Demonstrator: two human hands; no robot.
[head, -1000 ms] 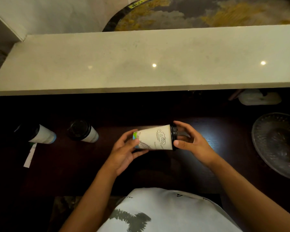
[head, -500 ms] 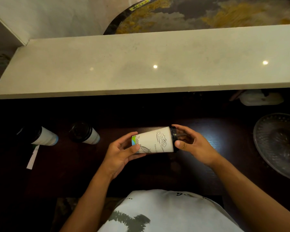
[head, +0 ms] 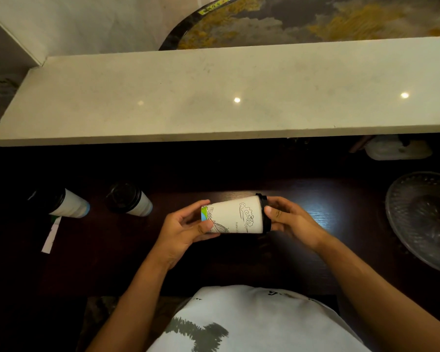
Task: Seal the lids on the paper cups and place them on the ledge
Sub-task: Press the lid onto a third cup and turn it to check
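Paper cup (head: pixel 235 217) lying sideways, little changed from a second ago | left hand (head: pixel 182 229) clasping base | right hand (head: pixel 288 219) clamping black lid (head: pixel 264 213) | sealing ongoing | ledge (head: pixel 214 97) awaiting.

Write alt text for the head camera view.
Two bare hands, left hand and right hand, hold a white printed paper cup sideways, its black plastic lid toward the right hand. Two more lidded paper cups stand at left, below a pale stone ledge.
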